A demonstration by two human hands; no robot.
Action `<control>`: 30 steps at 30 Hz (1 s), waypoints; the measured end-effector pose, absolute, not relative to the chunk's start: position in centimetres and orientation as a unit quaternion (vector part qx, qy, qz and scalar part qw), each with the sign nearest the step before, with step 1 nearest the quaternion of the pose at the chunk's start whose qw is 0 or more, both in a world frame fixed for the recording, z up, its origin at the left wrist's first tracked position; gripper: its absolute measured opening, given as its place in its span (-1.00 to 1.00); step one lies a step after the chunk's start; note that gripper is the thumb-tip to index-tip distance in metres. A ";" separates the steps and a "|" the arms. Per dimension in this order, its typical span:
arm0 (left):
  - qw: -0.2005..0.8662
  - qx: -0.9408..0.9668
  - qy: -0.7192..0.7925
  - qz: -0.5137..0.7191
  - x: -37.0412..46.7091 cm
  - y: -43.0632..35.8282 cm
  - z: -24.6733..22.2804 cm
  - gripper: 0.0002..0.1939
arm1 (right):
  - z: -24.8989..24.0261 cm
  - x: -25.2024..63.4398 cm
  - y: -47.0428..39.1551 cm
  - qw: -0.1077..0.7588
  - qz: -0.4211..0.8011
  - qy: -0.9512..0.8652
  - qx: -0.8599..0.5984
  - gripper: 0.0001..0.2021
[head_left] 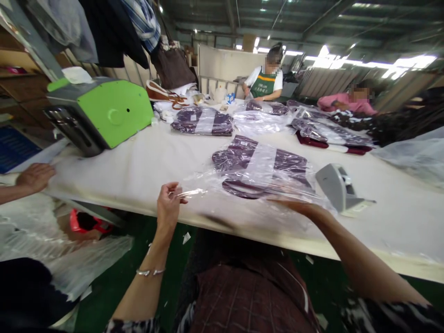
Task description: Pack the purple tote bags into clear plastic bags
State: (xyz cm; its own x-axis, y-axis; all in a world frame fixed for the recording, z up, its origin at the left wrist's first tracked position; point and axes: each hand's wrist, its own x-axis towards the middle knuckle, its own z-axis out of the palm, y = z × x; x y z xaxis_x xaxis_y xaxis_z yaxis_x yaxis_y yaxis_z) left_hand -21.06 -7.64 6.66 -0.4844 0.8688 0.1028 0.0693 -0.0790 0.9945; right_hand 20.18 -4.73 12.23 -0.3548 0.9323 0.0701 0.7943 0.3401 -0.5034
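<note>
A folded dark maroon garment (291, 162) with a white paper band (262, 159) lies on the table in a clear plastic bag (208, 182). At its left end, my left hand (169, 203) is closed on the bag's loose edge, which stretches from the garment to my fingers. My right hand (294, 204) is at the garment's near right side, its fingers blurred and covered by the clear film. I cannot tell how they are bent. Just right of the bag stands a small grey-white tape dispenser-like device (335, 187).
A green and black machine (114, 111) stands at the left of the white table (138, 171). Several bagged garments (203, 121) lie toward the back. Another person's hand (36, 177) rests at the left edge. Two people (265, 83) work across the table.
</note>
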 end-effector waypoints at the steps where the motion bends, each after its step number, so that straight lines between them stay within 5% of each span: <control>1: 0.356 0.373 0.583 0.628 -20.8 -8.4 6.2 -0.56 | 12.3 20.2 -4.9 0.151 0.246 -0.807 -0.515 -0.59; 4: 0.481 0.342 0.569 0.573 -19.3 -10.7 4.4 -0.54 | 11.9 19.4 -5.4 0.146 0.340 -0.804 -0.465 -0.47; 7: 0.537 0.365 0.569 0.505 -17.8 -12.0 3.2 -0.50 | 10.8 16.9 -5.4 0.176 0.344 -0.791 -0.474 -0.55; 14: 0.352 0.629 0.544 0.428 -15.8 -11.6 4.7 -0.64 | 9.5 9.9 -4.0 0.214 0.150 -0.806 -0.531 -0.62; 25: 0.441 0.621 0.574 0.302 -14.0 -13.8 2.5 -0.71 | 10.9 8.1 -9.4 0.035 0.319 -0.830 -0.456 -0.58; 30: 0.509 0.602 0.566 0.238 -13.5 -16.2 1.0 -0.72 | 7.8 6.1 -12.4 0.074 0.209 -0.908 -0.356 -0.44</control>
